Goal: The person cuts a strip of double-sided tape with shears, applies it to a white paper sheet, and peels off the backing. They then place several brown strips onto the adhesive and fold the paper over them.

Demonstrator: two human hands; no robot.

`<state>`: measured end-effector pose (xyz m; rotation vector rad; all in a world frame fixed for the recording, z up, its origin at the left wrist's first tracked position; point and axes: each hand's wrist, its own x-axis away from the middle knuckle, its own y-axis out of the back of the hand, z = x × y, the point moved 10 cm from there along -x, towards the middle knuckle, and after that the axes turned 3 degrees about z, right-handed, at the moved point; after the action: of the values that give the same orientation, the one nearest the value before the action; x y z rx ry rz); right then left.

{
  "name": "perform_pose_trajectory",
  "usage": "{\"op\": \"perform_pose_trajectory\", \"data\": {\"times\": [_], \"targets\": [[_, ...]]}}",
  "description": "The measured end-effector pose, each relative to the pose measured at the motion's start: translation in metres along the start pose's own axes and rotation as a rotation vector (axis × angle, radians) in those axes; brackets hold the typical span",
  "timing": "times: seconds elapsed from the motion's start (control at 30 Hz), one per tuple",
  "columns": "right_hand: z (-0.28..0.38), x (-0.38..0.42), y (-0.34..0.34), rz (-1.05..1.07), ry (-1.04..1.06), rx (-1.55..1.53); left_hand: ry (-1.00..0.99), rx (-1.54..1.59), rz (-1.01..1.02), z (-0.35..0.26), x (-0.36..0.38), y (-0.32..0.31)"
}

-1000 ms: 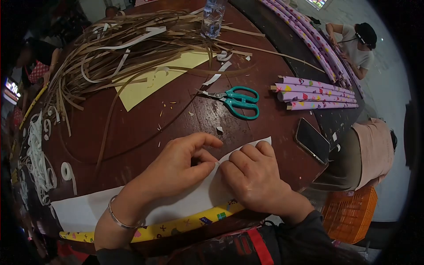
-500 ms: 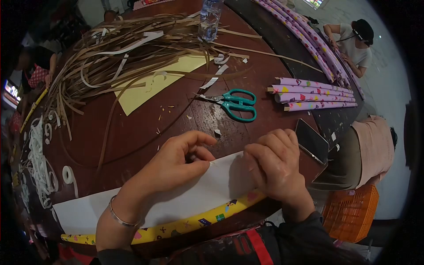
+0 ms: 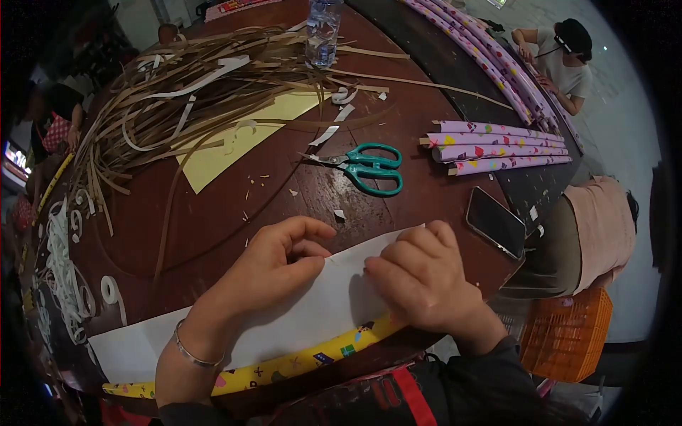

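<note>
A white sheet of paper (image 3: 348,291) lies along the near edge of the table, its near side showing a yellow printed band (image 3: 298,362). My left hand (image 3: 280,263) rests over it, thumb and a curled finger closed at the paper's far edge, with the index finger raised apart. A tiny pale bit shows at that thumb tip. My right hand (image 3: 423,280) is held over the right part of the sheet in a closed fist; whatever its fingers hold is hidden. Beyond the hands lie teal-handled scissors (image 3: 373,170), their blades pointing left.
Brown strips (image 3: 206,92) are heaped at the back left beside a plastic bottle (image 3: 323,35), over yellow paper (image 3: 220,153). Purple printed rolls (image 3: 504,149) and a phone (image 3: 495,221) lie to the right. White tape (image 3: 110,287) sits at left. An orange basket (image 3: 568,341) stands below.
My right hand has shifted left, uncovering the sheet's far right corner. My left hand stays at the paper's far edge. The whole view has shifted slightly.
</note>
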<state>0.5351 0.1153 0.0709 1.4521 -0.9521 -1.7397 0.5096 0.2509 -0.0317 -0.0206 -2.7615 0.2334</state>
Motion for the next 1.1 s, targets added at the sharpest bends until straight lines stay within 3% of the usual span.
{"op": "perform_pose_trajectory", "data": {"times": [0.07,0.4,0.53,0.8,1.1], "targets": [[0.012,0.001,-0.018,0.133,0.012,-0.034,-0.015,-0.038,0.009,-0.003,0.0,0.0],[0.019,-0.005,-0.027,0.108,0.009,0.011,-0.044,-0.103,0.043,-0.014,0.005,-0.004],[0.017,-0.006,-0.032,0.223,-0.048,0.009,-0.063,-0.125,0.044,-0.014,0.006,-0.006],[0.02,-0.014,-0.036,0.262,-0.043,0.03,-0.296,-0.355,-0.027,-0.031,0.011,-0.009],[0.022,-0.016,-0.035,0.264,-0.011,0.052,-0.235,-0.292,-0.015,-0.025,0.007,-0.004]]}}
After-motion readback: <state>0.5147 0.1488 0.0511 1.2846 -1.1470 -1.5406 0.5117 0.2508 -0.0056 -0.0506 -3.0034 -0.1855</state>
